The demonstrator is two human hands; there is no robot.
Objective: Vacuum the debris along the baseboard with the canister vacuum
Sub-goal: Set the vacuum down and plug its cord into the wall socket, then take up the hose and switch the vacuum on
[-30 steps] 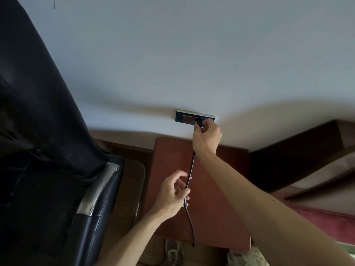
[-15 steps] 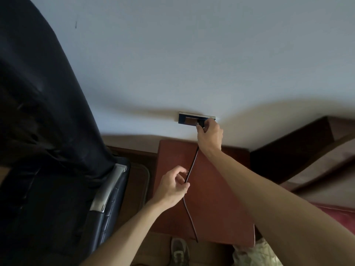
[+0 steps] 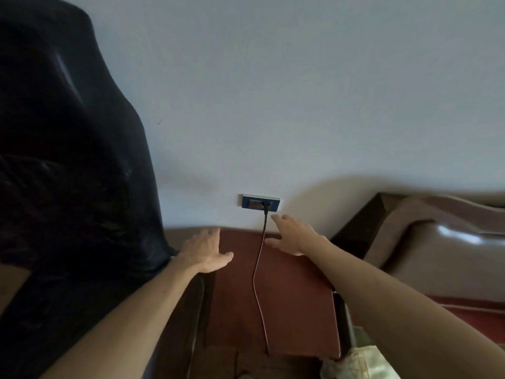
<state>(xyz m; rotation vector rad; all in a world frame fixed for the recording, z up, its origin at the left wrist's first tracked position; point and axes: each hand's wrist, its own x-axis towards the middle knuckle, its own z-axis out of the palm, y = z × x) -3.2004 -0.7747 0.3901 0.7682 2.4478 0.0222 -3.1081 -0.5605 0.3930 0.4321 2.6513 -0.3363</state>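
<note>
Left hand [image 3: 205,251]: released, palm down, fingers straight and together, thumb out to the right; it holds nothing. It lies over the far left corner of the worktop [image 3: 295,310], left of the cord. Whether it touches the surface cannot be told.
Right hand [image 3: 293,236]: released too, palm down, fingers spread and reaching toward the wall [image 3: 273,91]; it holds nothing. It is just right of the cord, with the fingertips near the wall below the outlet.
Cord [image 3: 258,272]: thin and black, free of both hands. It hangs from the plug, runs down between the hands, curves across the worktop and passes over its near edge; where it leads from there is hidden.
Plug [image 3: 266,205]: black, seated in the right side of the outlet.
Outlet [image 3: 261,201]: dark blue plate with a pale rim, low on the wall, just above the worktop.
Worktop: reddish-brown, set against the wall.
Chair [image 3: 68,173]: black, tall-backed and glossy, filling the left side.
Padded furniture [image 3: 437,255]: brown and shiny, right of the worktop against the wall.
Cloth [image 3: 355,365]: pale and crumpled, at the bottom right by the worktop's near corner.
</note>
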